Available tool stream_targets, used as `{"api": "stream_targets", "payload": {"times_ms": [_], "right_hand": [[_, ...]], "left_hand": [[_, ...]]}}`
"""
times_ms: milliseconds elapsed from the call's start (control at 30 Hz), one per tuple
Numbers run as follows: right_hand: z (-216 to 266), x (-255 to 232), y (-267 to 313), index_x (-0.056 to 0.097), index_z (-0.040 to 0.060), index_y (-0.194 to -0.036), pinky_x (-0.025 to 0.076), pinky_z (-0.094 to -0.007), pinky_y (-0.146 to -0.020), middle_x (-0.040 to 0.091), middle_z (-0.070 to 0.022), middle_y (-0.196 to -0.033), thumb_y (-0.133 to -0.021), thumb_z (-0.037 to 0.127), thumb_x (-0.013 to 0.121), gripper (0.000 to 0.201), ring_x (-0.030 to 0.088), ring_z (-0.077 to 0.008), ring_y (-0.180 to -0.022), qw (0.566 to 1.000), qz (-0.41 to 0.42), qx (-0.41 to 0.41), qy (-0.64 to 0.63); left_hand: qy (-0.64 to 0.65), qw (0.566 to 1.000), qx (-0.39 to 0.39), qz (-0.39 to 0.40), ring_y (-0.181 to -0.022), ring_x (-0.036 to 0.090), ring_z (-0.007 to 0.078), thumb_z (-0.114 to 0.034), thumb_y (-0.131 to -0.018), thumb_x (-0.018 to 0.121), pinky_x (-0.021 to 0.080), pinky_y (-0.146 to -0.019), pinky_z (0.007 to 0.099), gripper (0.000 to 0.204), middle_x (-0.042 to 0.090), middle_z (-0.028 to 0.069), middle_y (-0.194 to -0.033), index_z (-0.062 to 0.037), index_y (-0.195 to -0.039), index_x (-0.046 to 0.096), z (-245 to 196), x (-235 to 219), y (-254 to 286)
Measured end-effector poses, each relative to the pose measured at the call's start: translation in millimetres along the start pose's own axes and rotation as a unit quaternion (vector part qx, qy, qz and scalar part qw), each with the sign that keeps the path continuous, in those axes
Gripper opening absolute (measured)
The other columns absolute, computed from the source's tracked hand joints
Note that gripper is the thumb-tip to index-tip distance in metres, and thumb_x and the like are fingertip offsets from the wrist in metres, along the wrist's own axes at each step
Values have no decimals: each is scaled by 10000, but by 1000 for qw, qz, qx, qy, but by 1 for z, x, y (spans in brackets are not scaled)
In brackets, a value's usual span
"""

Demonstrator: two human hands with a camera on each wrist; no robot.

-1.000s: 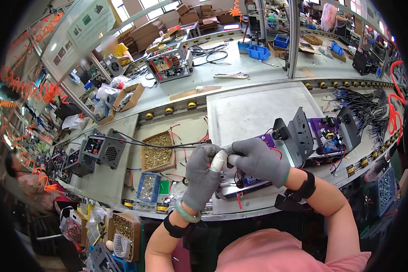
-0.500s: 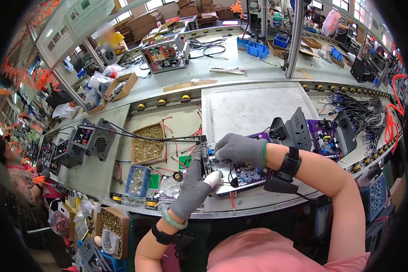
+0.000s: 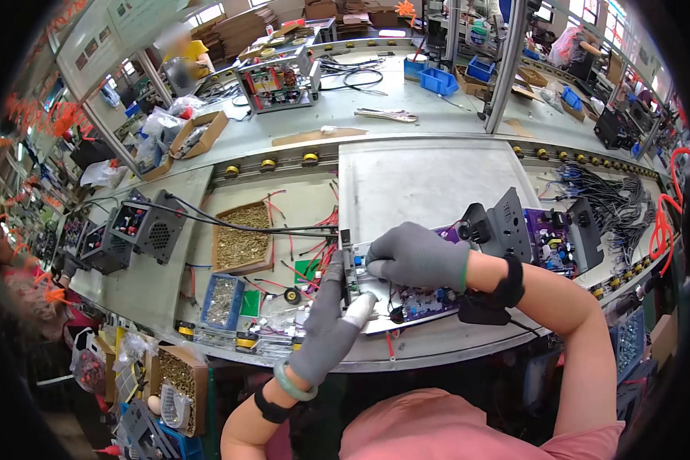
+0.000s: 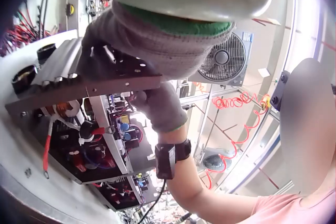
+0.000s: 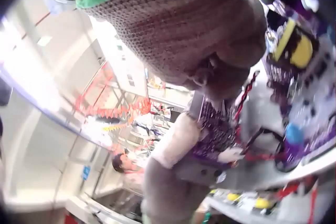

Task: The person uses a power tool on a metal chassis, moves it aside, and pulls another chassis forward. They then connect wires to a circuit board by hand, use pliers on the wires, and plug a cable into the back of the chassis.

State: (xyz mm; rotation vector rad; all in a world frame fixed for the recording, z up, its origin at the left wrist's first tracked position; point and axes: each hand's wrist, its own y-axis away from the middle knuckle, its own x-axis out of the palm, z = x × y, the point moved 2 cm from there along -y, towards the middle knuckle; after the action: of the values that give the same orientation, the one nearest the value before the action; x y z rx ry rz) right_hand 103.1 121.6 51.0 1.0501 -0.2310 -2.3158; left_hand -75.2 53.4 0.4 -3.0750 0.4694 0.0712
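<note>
My gloved left hand [image 3: 326, 331], its thumb wrapped in white, holds the narrow end panel [image 3: 346, 257] of a metal chassis, with long fingers along the outside and the thumb on the inner side. Just inside that panel, the gloved right hand [image 3: 420, 257] is bent down with curled fingers over the chassis. A small shiny metal piece [image 5: 203, 75] shows at its fingertips in the right wrist view; its exact kind is unclear. Beneath the right hand lies a purple circuit board [image 3: 429, 301] with wires. The left wrist view shows the chassis's perforated panel [image 4: 126, 83] from below.
An upright grey panel [image 3: 510, 230] and a second purple board [image 3: 553, 239] stand to the right. Left of the chassis are a carton of brass-coloured parts [image 3: 241, 239], a blue bin [image 3: 222, 300] and scattered red wires. Black cables [image 3: 253, 228] reach toward the end panel.
The hands, together in front of the chassis at first, have parted. The left has gone down onto the end panel and the right has settled just inside it over the board.
</note>
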Motion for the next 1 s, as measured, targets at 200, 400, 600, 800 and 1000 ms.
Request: {"api": "stream_targets", "payload": {"times_ms": [200, 400, 600, 800, 1000], "right_hand": [[-51, -61, 58, 747, 42, -1001, 564, -357, -724, 729, -162, -860, -871, 155, 651, 197, 725, -271, -770, 957, -267, -110, 13], [-57, -42, 82, 749, 142, -1040, 503, -404, -836, 704, -52, -983, -839, 231, 699, 226, 662, -278, -940, 940, -171, -120, 269], [-70, -42, 77, 750, 146, -993, 473, -418, -817, 698, -32, -962, -799, 178, 713, 200, 653, -251, -946, 948, -153, -148, 235], [-63, -40, 76, 757, 185, -946, 451, -415, -858, 691, 8, -989, -767, 158, 735, 182, 650, -216, -930, 943, -140, -175, 248], [-63, -31, 72, 754, 189, -911, 440, -418, -869, 687, 23, -999, -725, 143, 762, 192, 645, -205, -953, 942, -171, -157, 243]], "left_hand": [[79, 997, 13, -11, -1324, 495, 273, -219, -858, 739, 380, -1127, 391, 849, 485, 205, -1432, 65, -1518, 288, 3, -17, -3], [-188, 979, 48, -57, -1275, 561, 303, -124, -795, 772, 443, -1077, 380, 872, 538, 239, -1385, 33, -1522, 316, -2, -8, -57], [-153, 986, 36, -50, -1276, 567, 304, -60, -801, 723, 439, -1073, 370, 823, 563, 241, -1364, 23, -1525, 340, -3, -14, -55], [-165, 986, 22, -27, -1219, 589, 302, -31, -806, 693, 461, -1037, 372, 792, 559, 237, -1358, 43, -1514, 348, -8, -15, -57], [-58, 995, 45, -66, -1280, 542, 288, -72, -844, 675, 415, -1089, 378, 765, 526, 211, -1402, 39, -1522, 338, 8, -11, -53]]}}
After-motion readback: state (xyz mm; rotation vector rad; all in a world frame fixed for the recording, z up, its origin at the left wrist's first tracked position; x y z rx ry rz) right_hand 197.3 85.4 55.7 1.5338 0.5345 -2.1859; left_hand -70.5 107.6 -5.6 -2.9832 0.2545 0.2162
